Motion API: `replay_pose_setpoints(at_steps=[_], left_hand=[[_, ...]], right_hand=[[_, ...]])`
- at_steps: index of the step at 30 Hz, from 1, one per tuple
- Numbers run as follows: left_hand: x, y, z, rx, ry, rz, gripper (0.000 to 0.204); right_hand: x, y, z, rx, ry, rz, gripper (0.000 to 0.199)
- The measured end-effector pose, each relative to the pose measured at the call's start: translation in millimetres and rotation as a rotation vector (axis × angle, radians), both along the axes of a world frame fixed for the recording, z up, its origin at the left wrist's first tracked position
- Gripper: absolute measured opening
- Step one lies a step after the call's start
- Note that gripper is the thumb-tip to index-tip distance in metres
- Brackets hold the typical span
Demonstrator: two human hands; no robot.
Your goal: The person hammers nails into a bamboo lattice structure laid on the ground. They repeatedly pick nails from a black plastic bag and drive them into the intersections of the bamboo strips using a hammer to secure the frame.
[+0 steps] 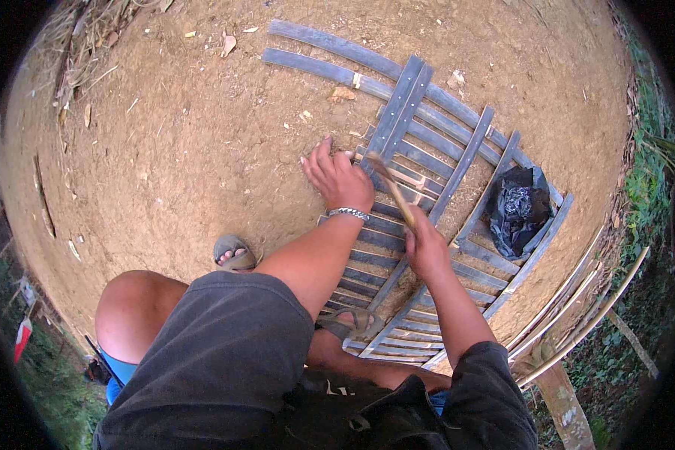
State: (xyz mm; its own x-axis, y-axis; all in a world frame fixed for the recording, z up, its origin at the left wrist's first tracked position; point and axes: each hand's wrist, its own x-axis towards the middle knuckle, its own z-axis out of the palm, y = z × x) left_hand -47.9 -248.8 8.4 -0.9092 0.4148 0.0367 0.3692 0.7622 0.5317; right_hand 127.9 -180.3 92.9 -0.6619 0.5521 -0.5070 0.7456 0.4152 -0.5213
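A lattice panel of grey bamboo slats [457,161] lies flat on bare brown earth in front of me. My left hand [337,178], with a metal bracelet at the wrist, presses down on the panel's left edge, fingers spread over the slat ends. My right hand [426,247] grips the wooden handle of a hammer [392,187], whose head hovers just above a pale slat near the left hand. I squat over the panel, one sandalled foot [349,322] resting on its near slats.
A crumpled black plastic bag [519,208] sits on the panel's right side. My other sandalled foot [234,253] is on the earth at left. Loose bamboo strips [577,307] lie along the right edge beside grass. Dry straw [82,45] lies at upper left.
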Motion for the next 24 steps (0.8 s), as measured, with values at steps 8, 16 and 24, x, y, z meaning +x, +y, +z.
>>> replay_pose_setpoints(at_steps=[8,16,24], left_hand=[[1,2,-1,-0.052,-0.002,0.003,0.019],[-3,-1,-1,-0.016,-0.010,-0.006,0.024],[2,1,0,0.006,0.005,-0.002,0.026]], right_hand=[[13,-7,-3,-0.003,0.364,-0.211,0.039],[5,1,5,0.080,0.261,-0.316,0.031],[3,-2,-1,0.060,0.089,-0.171,0.045]])
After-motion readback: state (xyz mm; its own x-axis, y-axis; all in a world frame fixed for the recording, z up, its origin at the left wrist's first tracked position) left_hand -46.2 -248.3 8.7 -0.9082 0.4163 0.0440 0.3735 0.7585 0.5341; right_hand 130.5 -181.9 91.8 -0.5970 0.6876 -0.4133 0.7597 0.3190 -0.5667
